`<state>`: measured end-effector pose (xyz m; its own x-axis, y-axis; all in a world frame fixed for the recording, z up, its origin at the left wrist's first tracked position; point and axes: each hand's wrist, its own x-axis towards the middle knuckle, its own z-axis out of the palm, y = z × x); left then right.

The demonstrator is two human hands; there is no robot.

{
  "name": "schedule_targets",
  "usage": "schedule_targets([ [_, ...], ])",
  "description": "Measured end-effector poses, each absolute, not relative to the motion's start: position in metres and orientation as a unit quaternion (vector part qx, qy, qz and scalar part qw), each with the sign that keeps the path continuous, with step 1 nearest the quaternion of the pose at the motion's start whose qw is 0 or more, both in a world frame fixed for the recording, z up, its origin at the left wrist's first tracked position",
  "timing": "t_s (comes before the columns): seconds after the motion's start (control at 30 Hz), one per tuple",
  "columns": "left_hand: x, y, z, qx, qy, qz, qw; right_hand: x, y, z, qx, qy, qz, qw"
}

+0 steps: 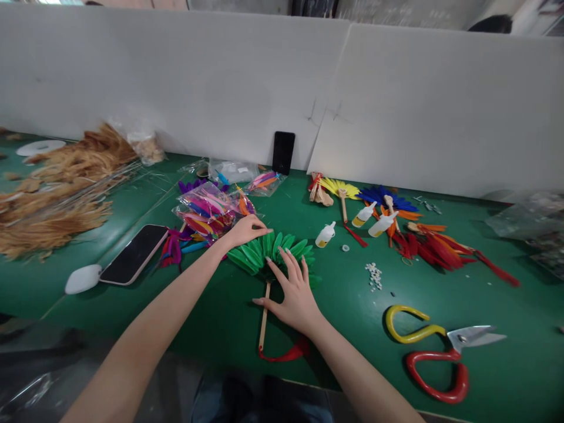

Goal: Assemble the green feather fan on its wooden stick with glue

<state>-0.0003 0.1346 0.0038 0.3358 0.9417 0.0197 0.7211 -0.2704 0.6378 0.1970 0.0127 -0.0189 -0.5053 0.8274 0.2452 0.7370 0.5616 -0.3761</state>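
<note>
A fan of green feathers (pixel 247 256) lies on the green table in front of me, its thin wooden handle (pixel 265 320) pointing towards me and a red tassel (pixel 288 351) at the handle's end. My left hand (pixel 247 230) is at the fan's far edge, thumb and fingers pinched together at a green feather's tip. Spread over the right half of the feathers is my right hand (pixel 296 291), fingers apart and pressing lightly on them. Its thumb reaches across the handle's top. The palm side of both hands is hidden.
Large scissors (pixel 458 339) lie at the right, near several white beads (pixel 373 276). Small glue bottles (pixel 326 234) stand by a yellow fan (pixel 339 187) and red feathers (pixel 445 249). Bagged feathers (pixel 209 208), a phone (pixel 134 255) and dried grass (pixel 66 188) are left. A white board (pixel 176 76) closes the back.
</note>
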Motion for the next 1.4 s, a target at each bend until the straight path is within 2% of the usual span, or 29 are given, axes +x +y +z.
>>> schedule_targets([
  [0.27, 0.010, 0.138, 0.014, 0.771, 0.537, 0.188, 0.288, 0.197, 0.012, -0.019, -0.454, -0.861, 0.110, 0.201],
  [1.4, 0.019, 0.149, 0.010, 0.766, 0.543, 0.127, 0.319, 0.197, 0.012, -0.019, -0.457, -0.857, 0.121, 0.204],
])
